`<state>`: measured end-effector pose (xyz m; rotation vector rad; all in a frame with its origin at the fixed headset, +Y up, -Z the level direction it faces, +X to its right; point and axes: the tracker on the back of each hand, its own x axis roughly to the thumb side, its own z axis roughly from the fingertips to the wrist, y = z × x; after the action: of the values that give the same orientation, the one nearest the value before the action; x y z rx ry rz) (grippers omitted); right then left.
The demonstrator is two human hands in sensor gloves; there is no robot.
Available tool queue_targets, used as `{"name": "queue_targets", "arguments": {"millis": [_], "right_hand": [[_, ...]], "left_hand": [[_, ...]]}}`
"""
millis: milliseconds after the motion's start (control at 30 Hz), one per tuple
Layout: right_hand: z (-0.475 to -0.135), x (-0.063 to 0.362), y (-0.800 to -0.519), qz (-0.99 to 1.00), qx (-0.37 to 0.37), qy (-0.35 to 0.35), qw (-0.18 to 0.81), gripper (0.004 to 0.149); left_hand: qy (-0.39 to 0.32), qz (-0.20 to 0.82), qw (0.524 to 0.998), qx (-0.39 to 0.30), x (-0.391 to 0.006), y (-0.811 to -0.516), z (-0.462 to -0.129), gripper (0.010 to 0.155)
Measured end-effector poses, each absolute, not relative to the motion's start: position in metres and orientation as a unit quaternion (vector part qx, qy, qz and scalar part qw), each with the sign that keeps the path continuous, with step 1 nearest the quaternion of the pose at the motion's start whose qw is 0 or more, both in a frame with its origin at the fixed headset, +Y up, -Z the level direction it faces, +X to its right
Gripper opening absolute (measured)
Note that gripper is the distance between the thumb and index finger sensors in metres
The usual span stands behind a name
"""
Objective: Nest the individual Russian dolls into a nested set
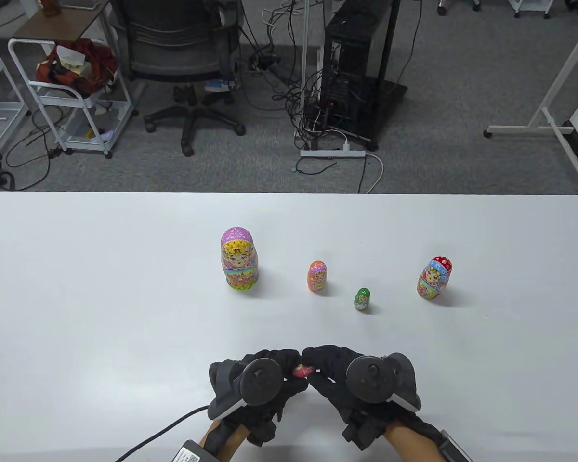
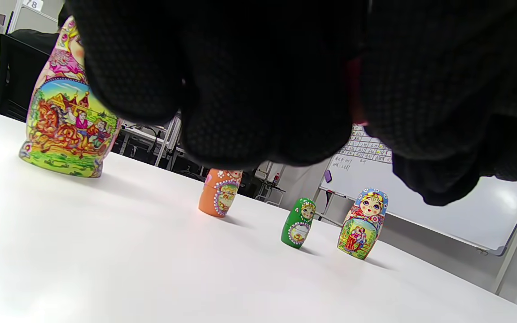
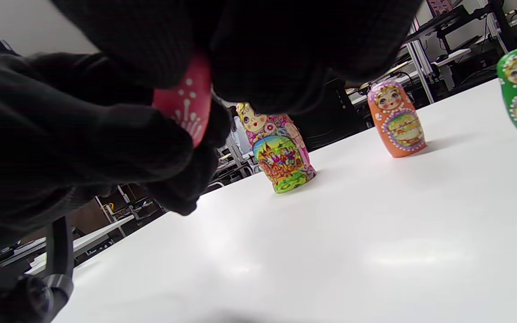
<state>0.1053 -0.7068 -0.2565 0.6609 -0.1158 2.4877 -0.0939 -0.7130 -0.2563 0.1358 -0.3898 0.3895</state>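
Note:
Both gloved hands meet near the table's front edge and hold a small pink doll [image 1: 303, 371] between them; it also shows in the right wrist view [image 3: 186, 102]. My left hand [image 1: 279, 368] grips it from the left, my right hand [image 1: 320, 365] from the right. Most of the doll is hidden by the fingers. Further back stand the large purple-topped doll [image 1: 239, 260], the orange doll [image 1: 317, 276], the small green doll [image 1: 362, 299] and the red-and-blue doll [image 1: 434, 278], all upright and closed.
The white table [image 1: 101, 288] ends at a far edge with an office chair [image 1: 183, 57], a cart [image 1: 72, 86] and cables on the floor beyond. A cable [image 1: 164, 428] runs from my left wrist across the table's front.

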Motion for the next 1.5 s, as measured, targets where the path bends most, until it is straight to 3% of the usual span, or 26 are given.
{"name": "queue_targets", "arguments": {"millis": [467, 600, 733, 1000, 1233, 1300, 1433, 1500], "right_hand": [[-0.252, 0.101, -0.707, 0.924, 0.241, -0.061, 0.290, 0.047], [-0.253, 0.101, -0.708, 0.929, 0.233, -0.067, 0.279, 0.047], [-0.256, 0.102, -0.712, 0.953, 0.203, -0.074, 0.214, 0.047], [-0.260, 0.097, -0.728, 0.981, 0.172, -0.073, 0.050, 0.046], [-0.267, 0.095, -0.750, 0.986, 0.167, 0.007, -0.011, 0.046], [-0.267, 0.095, -0.754, 0.987, 0.163, -0.003, -0.007, 0.047], [-0.268, 0.097, -0.747, 0.984, 0.174, 0.018, -0.023, 0.058], [-0.270, 0.105, -0.730, 0.987, 0.158, -0.016, 0.007, 0.062]], "left_hand": [[-0.190, 0.180, 0.961, 0.086, -0.093, -0.712, -0.254, 0.062], [-0.198, 0.194, 0.960, 0.030, -0.092, -0.719, -0.260, 0.063], [-0.204, 0.153, 0.967, 0.005, -0.096, -0.727, -0.269, 0.084], [-0.176, 0.058, 0.983, 0.008, -0.106, -0.737, -0.276, 0.100], [-0.127, 0.050, 0.990, -0.015, -0.124, -0.746, -0.285, 0.101], [-0.125, 0.055, 0.991, -0.015, -0.124, -0.746, -0.286, 0.101], [-0.124, 0.055, 0.991, -0.002, -0.124, -0.742, -0.285, 0.101], [-0.126, 0.058, 0.990, 0.003, -0.124, -0.739, -0.285, 0.101]]}}
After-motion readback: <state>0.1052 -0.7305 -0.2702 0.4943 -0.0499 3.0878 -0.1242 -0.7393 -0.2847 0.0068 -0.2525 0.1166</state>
